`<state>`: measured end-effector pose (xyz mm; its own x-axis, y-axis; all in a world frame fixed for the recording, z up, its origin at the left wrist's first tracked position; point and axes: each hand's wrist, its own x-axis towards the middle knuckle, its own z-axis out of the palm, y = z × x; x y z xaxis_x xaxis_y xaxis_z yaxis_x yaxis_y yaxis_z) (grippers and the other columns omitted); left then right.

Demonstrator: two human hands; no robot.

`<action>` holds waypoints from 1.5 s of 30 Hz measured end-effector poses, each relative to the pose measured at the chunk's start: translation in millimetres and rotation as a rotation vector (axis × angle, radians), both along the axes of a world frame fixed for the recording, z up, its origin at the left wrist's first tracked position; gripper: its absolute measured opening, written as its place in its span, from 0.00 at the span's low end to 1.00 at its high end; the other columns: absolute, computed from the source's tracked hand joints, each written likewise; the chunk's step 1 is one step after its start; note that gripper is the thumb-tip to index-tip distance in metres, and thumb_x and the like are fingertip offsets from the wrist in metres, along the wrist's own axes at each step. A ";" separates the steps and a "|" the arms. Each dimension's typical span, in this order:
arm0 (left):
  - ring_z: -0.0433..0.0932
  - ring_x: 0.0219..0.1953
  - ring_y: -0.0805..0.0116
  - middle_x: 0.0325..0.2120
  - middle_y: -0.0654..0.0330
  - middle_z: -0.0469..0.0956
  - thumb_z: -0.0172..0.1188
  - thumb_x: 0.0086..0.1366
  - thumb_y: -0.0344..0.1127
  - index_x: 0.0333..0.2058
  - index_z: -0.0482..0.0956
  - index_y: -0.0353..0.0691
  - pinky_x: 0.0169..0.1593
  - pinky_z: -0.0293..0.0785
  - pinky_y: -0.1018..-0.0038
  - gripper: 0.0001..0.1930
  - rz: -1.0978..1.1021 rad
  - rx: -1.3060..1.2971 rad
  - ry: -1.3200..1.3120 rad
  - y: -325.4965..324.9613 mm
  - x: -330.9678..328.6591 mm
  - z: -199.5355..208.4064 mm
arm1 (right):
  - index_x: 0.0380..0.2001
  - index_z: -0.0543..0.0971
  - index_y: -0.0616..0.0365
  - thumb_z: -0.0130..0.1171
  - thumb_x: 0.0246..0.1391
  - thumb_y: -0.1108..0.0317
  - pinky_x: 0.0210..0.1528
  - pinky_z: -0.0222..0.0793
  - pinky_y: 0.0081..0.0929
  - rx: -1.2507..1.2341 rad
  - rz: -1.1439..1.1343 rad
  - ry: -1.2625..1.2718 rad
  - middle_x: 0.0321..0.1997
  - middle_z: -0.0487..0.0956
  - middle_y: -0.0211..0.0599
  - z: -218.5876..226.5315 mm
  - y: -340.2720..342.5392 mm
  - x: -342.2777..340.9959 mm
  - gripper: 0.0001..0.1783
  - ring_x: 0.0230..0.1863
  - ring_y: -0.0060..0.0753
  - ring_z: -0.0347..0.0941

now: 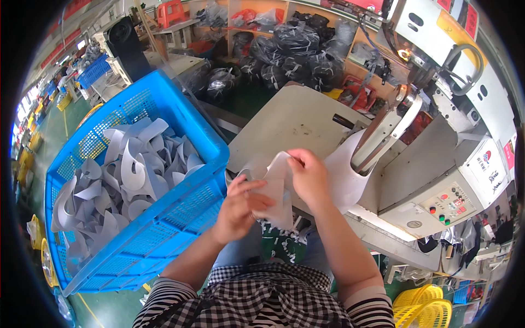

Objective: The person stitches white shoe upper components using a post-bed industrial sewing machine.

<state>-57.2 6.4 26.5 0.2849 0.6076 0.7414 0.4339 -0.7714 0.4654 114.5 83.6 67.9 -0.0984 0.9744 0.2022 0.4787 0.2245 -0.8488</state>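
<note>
A thin, curved white sheet piece (277, 191) is held up in front of my body, partly blurred. Its top edge is pinched between the thumb and fingers of my right hand (307, 176). My left hand (240, 206) is at the left side of the piece, fingers apart and somewhat smeared; whether it only touches the piece is hard to make out. To my left stands a large blue plastic basket (188, 210), heaped with many similar curled white pieces (134, 167). Another white sheet (345, 183) wraps around the narrow arm of the machine (377, 134) at my right.
A worn beige tabletop (290, 123) lies beyond my hands. The machine's control box (445, 202) with buttons sits at the right. Yellow baskets (421, 309) are on the lower right. Black plastic-wrapped bundles (295, 44) pile up at the back, near a red stool (172, 13).
</note>
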 end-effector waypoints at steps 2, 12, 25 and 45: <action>0.67 0.51 0.56 0.34 0.61 0.78 0.58 0.49 0.31 0.30 0.72 0.41 0.57 0.51 0.54 0.08 -0.097 -0.174 -0.088 -23.6 2.3 -19.4 | 0.37 0.74 0.60 0.49 0.51 0.71 0.37 0.67 0.25 0.288 0.002 -0.075 0.32 0.77 0.41 -8.5 20.3 -13.9 0.10 0.32 0.29 0.73; 0.69 0.25 0.72 0.24 0.65 0.70 0.51 0.61 0.44 0.35 0.71 0.39 0.36 0.67 0.74 0.13 -0.187 -0.947 -0.641 -68.7 -1.6 -71.9 | 0.39 0.70 0.63 0.45 0.54 0.70 0.42 0.63 0.26 0.256 -0.072 0.294 0.37 0.74 0.42 24.0 72.4 16.4 0.11 0.39 0.33 0.70; 0.72 0.23 0.74 0.22 0.64 0.73 0.56 0.58 0.41 0.28 0.70 0.44 0.27 0.72 0.77 0.09 -0.197 -1.127 -1.543 10.3 32.6 1.0 | 0.43 0.67 0.62 0.46 0.54 0.75 0.43 0.60 0.17 0.037 -0.064 0.640 0.35 0.70 0.29 -25.9 -93.9 79.3 0.12 0.39 0.18 0.65; 0.72 0.27 0.73 0.25 0.60 0.72 0.50 0.60 0.36 0.32 0.72 0.34 0.32 0.70 0.76 0.10 0.302 -0.982 -1.105 70.8 42.6 -26.2 | 0.36 0.66 0.62 0.45 0.55 0.68 0.42 0.61 0.24 1.012 -0.978 0.126 0.36 0.68 0.38 24.4 -199.5 231.6 0.08 0.36 0.27 0.63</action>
<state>-14.6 77.2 0.3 -0.3513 0.9074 -0.2309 -0.3890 0.0829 0.9175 346.1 -115.9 92.3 0.5937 0.0683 0.8018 0.7276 0.3801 -0.5711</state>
